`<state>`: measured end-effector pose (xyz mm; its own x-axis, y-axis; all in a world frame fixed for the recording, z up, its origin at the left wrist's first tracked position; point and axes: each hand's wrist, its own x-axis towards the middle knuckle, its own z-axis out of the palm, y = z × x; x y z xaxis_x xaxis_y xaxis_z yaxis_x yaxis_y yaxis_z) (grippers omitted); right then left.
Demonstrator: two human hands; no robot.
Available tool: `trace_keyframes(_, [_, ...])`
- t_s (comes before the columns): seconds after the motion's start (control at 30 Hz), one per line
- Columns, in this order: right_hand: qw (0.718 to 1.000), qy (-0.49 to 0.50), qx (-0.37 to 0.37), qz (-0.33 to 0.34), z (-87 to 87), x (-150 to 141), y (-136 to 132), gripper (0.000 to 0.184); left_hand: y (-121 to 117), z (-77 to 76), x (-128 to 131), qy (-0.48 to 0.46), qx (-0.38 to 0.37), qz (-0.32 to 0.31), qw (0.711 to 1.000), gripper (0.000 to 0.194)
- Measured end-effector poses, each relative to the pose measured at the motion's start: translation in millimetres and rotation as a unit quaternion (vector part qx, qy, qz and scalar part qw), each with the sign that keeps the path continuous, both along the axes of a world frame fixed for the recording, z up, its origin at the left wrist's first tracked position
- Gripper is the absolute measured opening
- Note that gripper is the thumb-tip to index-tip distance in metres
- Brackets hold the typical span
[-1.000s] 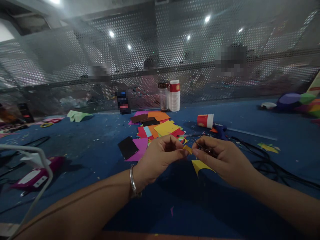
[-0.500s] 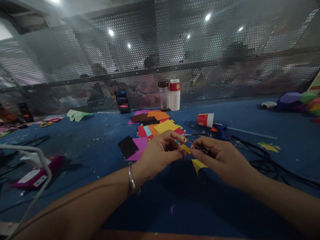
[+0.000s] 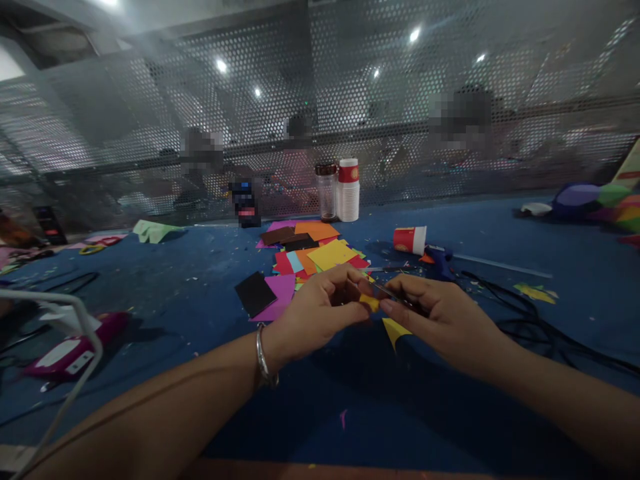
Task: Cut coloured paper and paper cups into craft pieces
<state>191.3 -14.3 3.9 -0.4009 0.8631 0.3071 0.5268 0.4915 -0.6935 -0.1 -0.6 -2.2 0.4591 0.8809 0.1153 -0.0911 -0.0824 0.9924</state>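
Looking at the blue tabletop [image 3: 280, 427] first, basically nothing big has moved: the loose colored paper pile [image 3: 334, 255] is sitting where it was. Right hand [image 3: 445, 313] has crept a touch left, so it now hides more of the yellow offcut [image 3: 395, 329] lying by it. Smallest change but the one that matters imo: the little yellow-orange piece [image 3: 370, 303] has turned in the left hand [image 3: 320, 310] and looks more tucked in. Guessing that's fine shaping work, still mid-way, since the piece is up off the table between the hands.

Pose-wise, both forearms slant inward from the lower corners, left wrist in a silver bracelet [image 3: 261, 353]. Left hand has the piece pinched, thumb low, fingers curled above. Right hand is wrapped around a thin metal tool [image 3: 387, 291], tip angled toward the piece; can't tell if they touch.
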Motion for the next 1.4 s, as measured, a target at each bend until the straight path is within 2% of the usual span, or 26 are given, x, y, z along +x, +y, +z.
trace_keyframes(0.37, [1.000, 0.019, 0.001, 0.000, 1.3, -2.7, -1.7, 0.021, 1.6, -4.7, -2.7, 0.029, 0.013, 0.009, 0.999, 0.020])
trace_keyframes(0.53, [1.000, 0.007, 0.002, -0.008, -0.1, -2.1, -0.7, 0.022, 0.7, -4.5, -1.9, 0.014, 0.015, -0.001, 1.000, 0.023])
trace_keyframes(0.67, [1.000, 0.005, 0.009, -0.008, 0.0, -1.3, -0.9, 0.024, -1.4, -1.2, 0.0, 0.009, -0.014, 0.013, 1.000, 0.026])
trace_keyframes(0.87, [1.000, 0.010, 0.020, -0.009, 1.1, -0.9, -1.3, 0.023, -1.2, -1.4, -0.4, -0.021, -0.098, -0.003, 0.995, 0.015])
trace_keyframes(1.03, [1.000, 0.002, 0.025, -0.006, 0.9, -0.9, -0.9, 0.020, -0.4, -1.3, -0.9, -0.026, -0.117, 0.003, 0.993, 0.012])
trace_keyframes(1.23, [0.999, 0.038, -0.010, -0.008, 0.8, -0.5, -0.2, 0.024, -1.3, 0.8, -1.7, -0.045, -0.131, 0.029, 0.990, 0.011])
trace_keyframes(1.4, [0.997, 0.058, -0.050, 0.006, -0.7, 0.6, 1.2, 0.037, -1.5, 3.8, -2.5, -0.057, -0.110, 0.060, 0.991, 0.012])
